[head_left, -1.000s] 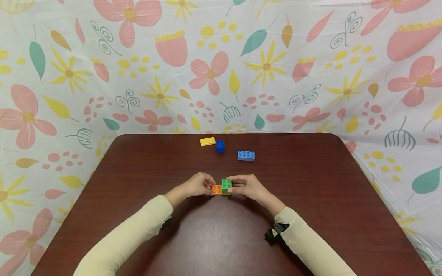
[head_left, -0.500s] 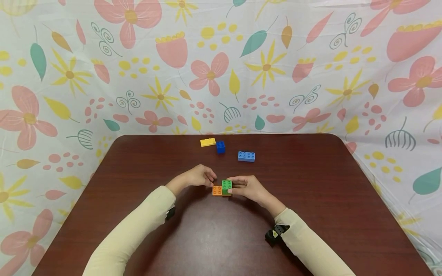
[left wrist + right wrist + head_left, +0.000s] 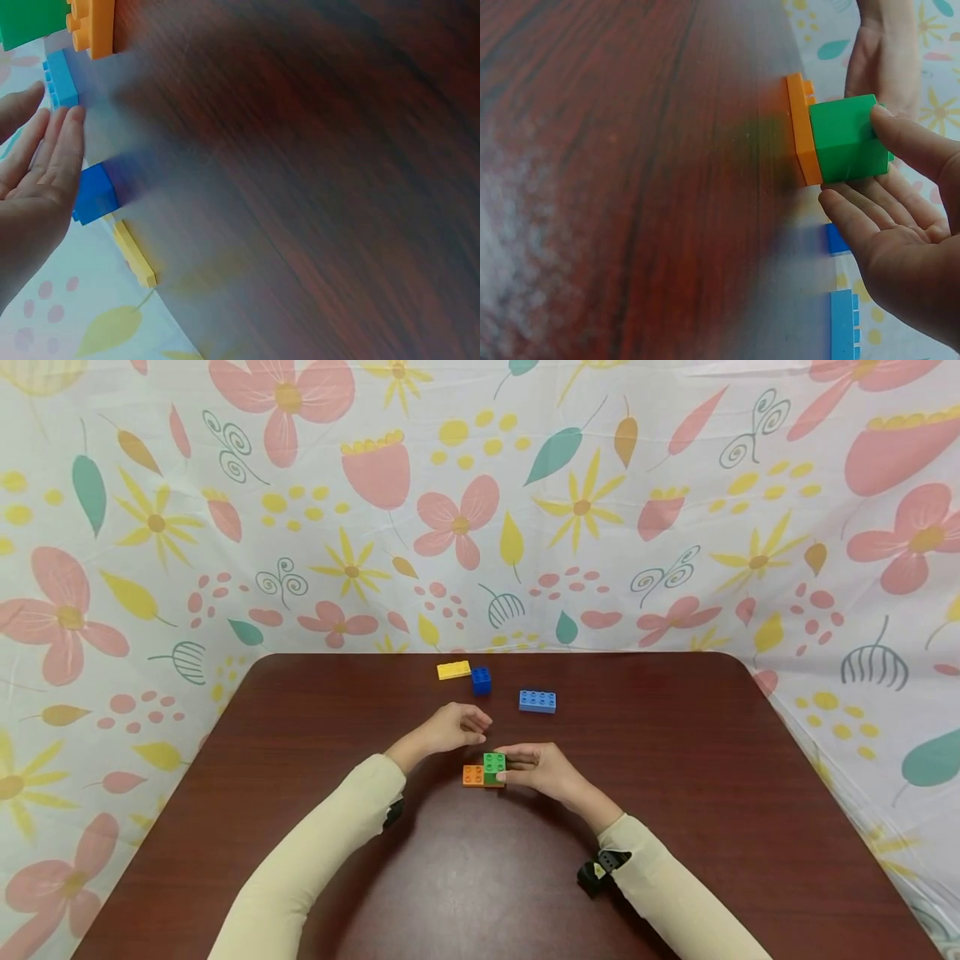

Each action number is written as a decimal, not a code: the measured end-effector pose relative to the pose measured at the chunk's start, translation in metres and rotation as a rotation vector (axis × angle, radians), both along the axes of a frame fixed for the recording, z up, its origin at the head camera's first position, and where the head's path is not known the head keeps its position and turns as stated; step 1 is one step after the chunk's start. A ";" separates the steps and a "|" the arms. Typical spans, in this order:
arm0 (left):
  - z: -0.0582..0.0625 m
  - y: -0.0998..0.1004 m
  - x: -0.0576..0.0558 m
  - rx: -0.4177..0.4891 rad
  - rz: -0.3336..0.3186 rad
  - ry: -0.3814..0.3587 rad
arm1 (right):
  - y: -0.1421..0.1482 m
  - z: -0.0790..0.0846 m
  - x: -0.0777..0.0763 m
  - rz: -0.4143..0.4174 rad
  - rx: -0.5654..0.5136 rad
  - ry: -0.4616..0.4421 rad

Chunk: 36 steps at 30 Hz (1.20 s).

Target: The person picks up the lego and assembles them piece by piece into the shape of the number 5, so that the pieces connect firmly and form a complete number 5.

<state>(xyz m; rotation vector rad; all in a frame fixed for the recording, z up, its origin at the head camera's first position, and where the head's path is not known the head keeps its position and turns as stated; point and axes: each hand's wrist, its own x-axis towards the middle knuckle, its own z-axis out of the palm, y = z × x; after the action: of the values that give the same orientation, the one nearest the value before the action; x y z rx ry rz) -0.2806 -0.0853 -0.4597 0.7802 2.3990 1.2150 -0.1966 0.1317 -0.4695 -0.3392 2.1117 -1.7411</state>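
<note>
A green toy brick [image 3: 494,763] sits on the right half of a flat orange brick [image 3: 472,776] near the middle of the table. My right hand [image 3: 546,770] holds the green brick, thumb on its near side and fingers behind it, as the right wrist view [image 3: 849,139] also has it. Over the table beyond the orange brick, my left hand [image 3: 455,727] holds nothing, its fingers extended and loosely bent. In the left wrist view this hand [image 3: 41,169] overlaps the light blue brick [image 3: 62,79] and the dark blue brick [image 3: 96,195].
Toward the table's far edge lie a thin yellow brick [image 3: 453,670], the dark blue brick [image 3: 482,681] next to it, and the light blue brick [image 3: 537,701] farther right. A flowered cloth [image 3: 420,568] hangs behind the table [image 3: 675,718].
My left hand has let go of the orange brick's left end and moved away and to the right, toward the far bricks. My right hand stays at the green brick.
</note>
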 end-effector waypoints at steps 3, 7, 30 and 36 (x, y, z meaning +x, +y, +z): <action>0.003 0.009 0.000 -0.001 0.026 0.023 | 0.000 0.000 0.000 0.003 -0.006 0.003; 0.001 0.018 -0.007 0.014 0.027 0.069 | 0.001 0.000 0.001 0.002 0.003 0.003; -0.020 0.056 -0.037 0.007 0.038 0.136 | 0.004 -0.003 -0.003 0.012 0.016 0.011; -0.018 0.061 -0.042 -0.001 0.064 0.128 | 0.003 -0.003 -0.004 0.018 0.027 0.016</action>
<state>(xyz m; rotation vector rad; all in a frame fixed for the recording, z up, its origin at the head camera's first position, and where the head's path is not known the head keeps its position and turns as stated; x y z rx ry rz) -0.3228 -0.0247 -0.4779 0.8094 2.5452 1.2224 -0.2001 0.1343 -0.4723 -0.3646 2.1347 -1.7044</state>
